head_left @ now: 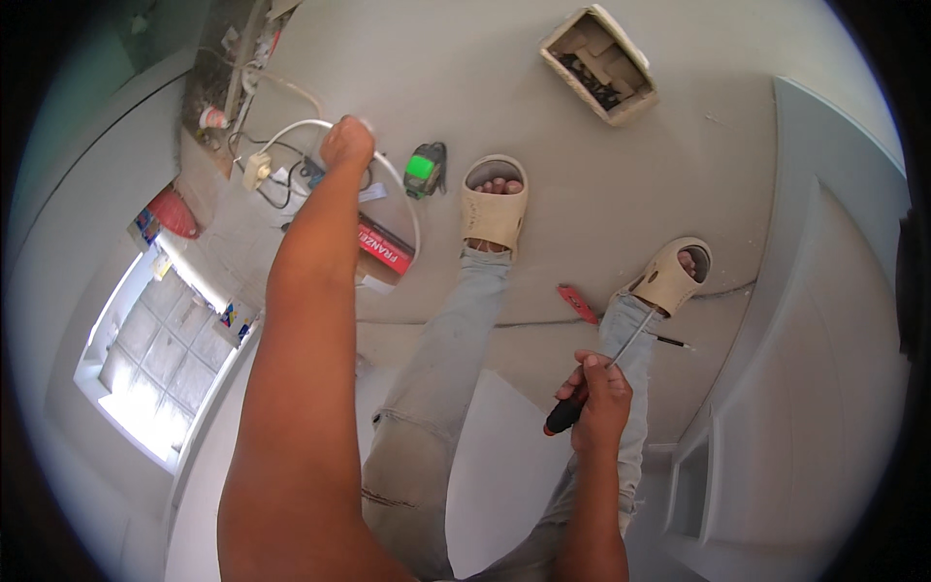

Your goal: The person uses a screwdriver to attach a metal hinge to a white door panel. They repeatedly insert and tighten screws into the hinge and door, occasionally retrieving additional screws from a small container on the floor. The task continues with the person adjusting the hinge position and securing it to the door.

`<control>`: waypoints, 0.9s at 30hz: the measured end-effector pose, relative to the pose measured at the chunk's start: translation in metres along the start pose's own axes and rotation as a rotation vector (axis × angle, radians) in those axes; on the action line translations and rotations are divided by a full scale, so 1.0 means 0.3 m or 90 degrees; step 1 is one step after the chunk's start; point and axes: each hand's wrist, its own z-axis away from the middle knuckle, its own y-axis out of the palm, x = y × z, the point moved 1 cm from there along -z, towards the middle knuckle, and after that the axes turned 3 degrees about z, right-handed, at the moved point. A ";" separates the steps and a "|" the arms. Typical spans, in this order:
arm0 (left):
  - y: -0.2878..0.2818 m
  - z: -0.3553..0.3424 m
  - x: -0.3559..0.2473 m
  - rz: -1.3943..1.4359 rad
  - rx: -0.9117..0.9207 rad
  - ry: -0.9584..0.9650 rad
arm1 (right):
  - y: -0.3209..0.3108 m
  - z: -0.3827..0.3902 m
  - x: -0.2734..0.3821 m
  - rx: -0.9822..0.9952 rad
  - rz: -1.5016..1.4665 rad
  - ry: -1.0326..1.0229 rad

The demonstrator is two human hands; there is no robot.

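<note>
My left hand (347, 144) is reaching far out with its fingers closed around a white cable (400, 184). That cable curves from a cream plug or socket block (257, 171) through the fist and bends down past a red box (385, 244). A green and black tape measure (425, 170) lies just right of the fist. Close to my lap, my right hand (601, 403) grips a screwdriver (565, 412) by its black handle, the metal shaft pointing away and to the right. The tip shows against my trouser leg and sandal.
A red utility knife (578, 304) and a dark pen-like stick (671, 341) lie by my right foot. An open box (599, 66) with small dark pieces stands at the far right. A pale blue panelled door (824, 320) borders the right side. Dark cords (279, 204) tangle at left.
</note>
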 end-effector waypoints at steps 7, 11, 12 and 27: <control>-0.167 0.131 -0.053 0.096 -0.081 0.241 | 0.006 -0.003 -0.009 0.013 0.010 0.004; -0.251 0.202 -0.063 0.300 -0.110 0.367 | 0.003 -0.007 -0.009 0.015 -0.017 0.012; -0.265 0.227 -0.078 0.359 -0.056 0.361 | 0.002 -0.008 -0.009 0.016 -0.024 0.011; -0.163 0.788 -0.324 0.870 1.002 0.112 | -0.024 0.010 -0.006 0.199 -0.161 0.004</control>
